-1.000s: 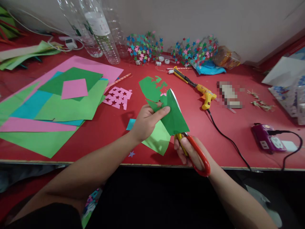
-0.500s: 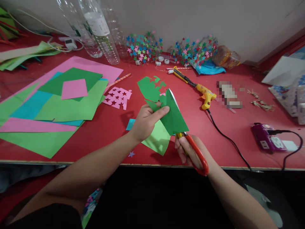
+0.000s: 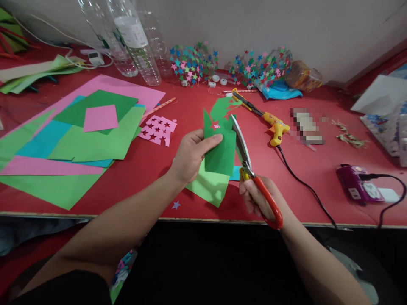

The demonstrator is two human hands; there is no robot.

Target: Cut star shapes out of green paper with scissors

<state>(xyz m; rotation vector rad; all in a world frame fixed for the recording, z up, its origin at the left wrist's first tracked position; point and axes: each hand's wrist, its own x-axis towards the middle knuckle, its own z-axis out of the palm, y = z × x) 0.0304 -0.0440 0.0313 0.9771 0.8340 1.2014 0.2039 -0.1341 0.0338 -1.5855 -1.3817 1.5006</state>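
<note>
Green sheet (image 3: pixel 220 154) gripped in the left hand (image 3: pixel 190 157), scissors (image 3: pixel 249 169) at its edge

The green sheet is held up over the red table (image 3: pixel 318 163), in front of the person, and is pinched at its left edge by the left hand, with the thumb pressed flat on its upper face. The far part of the sheet is pierced and notched by star-shaped cut-outs, and a small pink star (image 3: pixel 216 126) is seen in one of the gaps.

The scissors are grasped by the right hand (image 3: pixel 259 197), whose fingers are wrapped around the red and yellow handles. A blade is pointed away from the body, along the right edge of the sheet; whether the edge is touched by it cannot be told.

Below the green sheet, a light green piece (image 3: pixel 211 190) is laid on the table, with a blue piece (image 3: pixel 235 173) just beside it. A purple star (image 3: pixel 176 205) is found near the table's front edge. To the left, a pink sheet (image 3: pixel 154 136) is seen punched with stars, beside a stack of coloured sheets (image 3: pixel 95 146). To the right, a yellow glue gun (image 3: pixel 276 127) is laid, well apart from the left hand.
</note>
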